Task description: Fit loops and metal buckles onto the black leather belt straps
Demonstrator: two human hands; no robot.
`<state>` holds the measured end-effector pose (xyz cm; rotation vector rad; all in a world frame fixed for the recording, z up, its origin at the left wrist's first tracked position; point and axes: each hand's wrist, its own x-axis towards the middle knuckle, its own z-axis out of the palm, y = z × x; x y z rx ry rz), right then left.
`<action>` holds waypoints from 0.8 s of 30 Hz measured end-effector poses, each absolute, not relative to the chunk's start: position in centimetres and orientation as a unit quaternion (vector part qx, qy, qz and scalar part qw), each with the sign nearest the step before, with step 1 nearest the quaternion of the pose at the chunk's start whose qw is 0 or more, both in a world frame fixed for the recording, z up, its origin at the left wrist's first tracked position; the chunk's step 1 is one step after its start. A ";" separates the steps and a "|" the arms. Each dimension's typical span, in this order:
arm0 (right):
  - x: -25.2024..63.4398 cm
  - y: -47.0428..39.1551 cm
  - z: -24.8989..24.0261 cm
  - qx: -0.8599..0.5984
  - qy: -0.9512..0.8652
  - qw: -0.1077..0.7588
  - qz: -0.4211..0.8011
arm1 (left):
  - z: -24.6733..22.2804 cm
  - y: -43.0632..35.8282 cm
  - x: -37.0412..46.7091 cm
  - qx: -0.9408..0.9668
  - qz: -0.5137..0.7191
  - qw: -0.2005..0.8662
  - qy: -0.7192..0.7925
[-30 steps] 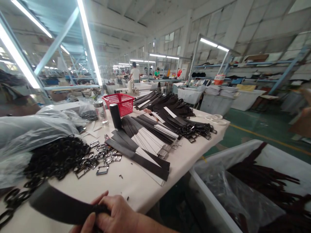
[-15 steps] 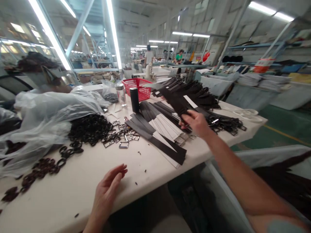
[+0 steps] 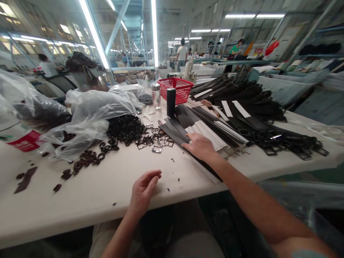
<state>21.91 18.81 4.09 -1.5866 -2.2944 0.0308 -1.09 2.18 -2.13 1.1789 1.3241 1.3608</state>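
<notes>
My right hand (image 3: pixel 200 145) is over the front bundle of flat black straps (image 3: pixel 174 130), its thumb and forefinger apart. I see nothing held in it; whether its fingertips touch the straps I cannot tell. White strips (image 3: pixel 205 134) lie across the stack beside it. Near the table's front edge, my left hand (image 3: pixel 145 188) is loosely bent with nothing visible in it. Several metal buckle frames (image 3: pixel 157 148) lie beyond that hand, next to a heap of black loops (image 3: pixel 125 130). Farther right, buckled black belts (image 3: pixel 268 132) are piled up, some with white strips on them.
Behind the straps stand a black cylinder (image 3: pixel 171 102), a clear bottle (image 3: pixel 156 96) and a red basket (image 3: pixel 178 91). Plastic bags (image 3: pixel 94 105) cover the table's left side, with brown loops (image 3: pixel 86 161) in front. Large bins (image 3: pixel 285 89) stand beyond the table. Other people work far back.
My right hand has let go of the dark strap it held over the belt pile and moved left to the front strap bundle. My left hand stays by the table edge. The view has turned left.
</notes>
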 end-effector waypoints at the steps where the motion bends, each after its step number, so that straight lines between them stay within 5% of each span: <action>1: 20.4 18.8 3.5 -0.560 -0.812 0.165 0.011 | -2.1 2.2 -1.1 0.469 0.551 0.441 0.531; 14: 20.7 20.5 3.1 -0.593 -0.765 0.202 0.150 | -1.2 2.3 -1.1 0.432 0.585 0.476 0.495; 24: 20.8 8.1 5.0 -0.376 -0.825 0.337 0.254 | -1.3 2.7 -1.8 0.294 0.670 0.519 0.442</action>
